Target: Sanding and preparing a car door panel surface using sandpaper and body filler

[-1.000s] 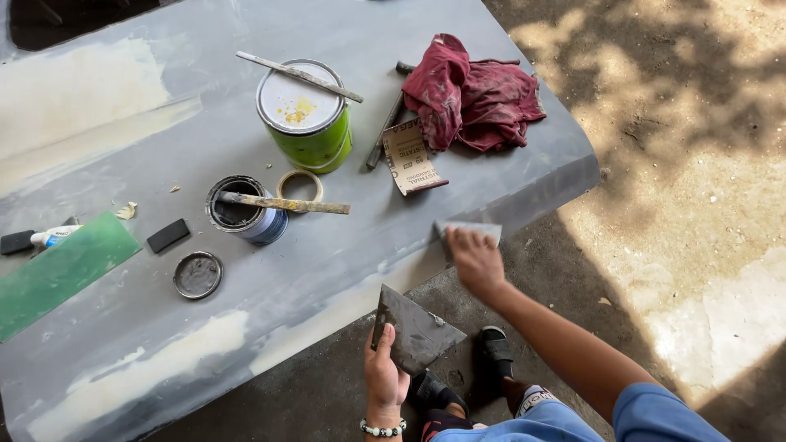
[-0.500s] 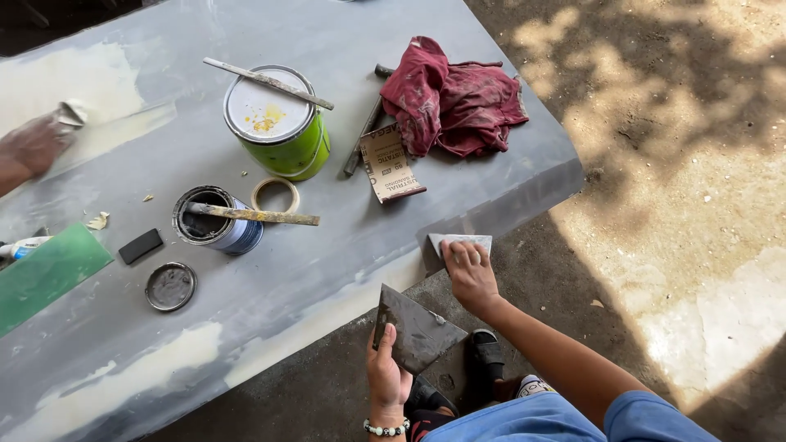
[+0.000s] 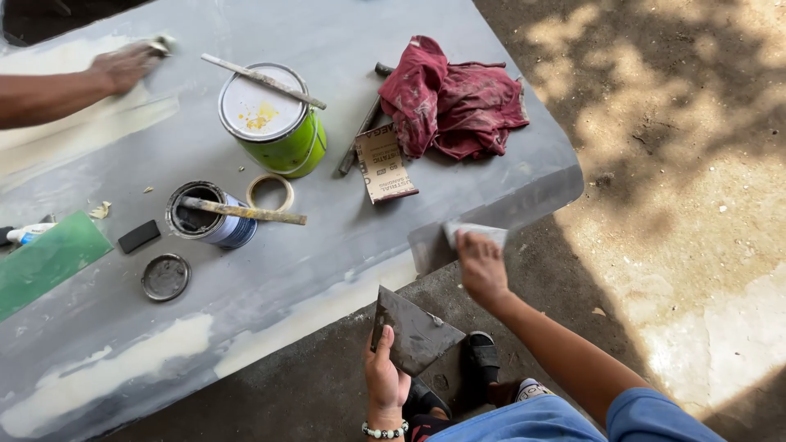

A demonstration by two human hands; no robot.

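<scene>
My left hand [image 3: 385, 378] grips a flat grey metal plate [image 3: 413, 331] by its edge, low in front of me below the panel. My right hand [image 3: 481, 266] presses a small pale scraper [image 3: 475, 233] against the front edge of the large grey car panel [image 3: 344, 237], beside a light grey patch of filler. Cream filler streaks run along the panel's near edge to the left.
On the panel stand a green can [image 3: 274, 123] with a stick across its lid, a small open tin [image 3: 205, 217] with a stir stick, a tape roll [image 3: 271, 191], a tin lid [image 3: 165, 277], sandpaper [image 3: 383, 162], a red rag [image 3: 454, 102] and a green sheet [image 3: 45, 262]. Another person's hand [image 3: 123, 65] rubs the far left.
My right hand has slid the scraper along the panel's front edge. My left hand stays on the plate. Another person's hand has come into view at the far left.
</scene>
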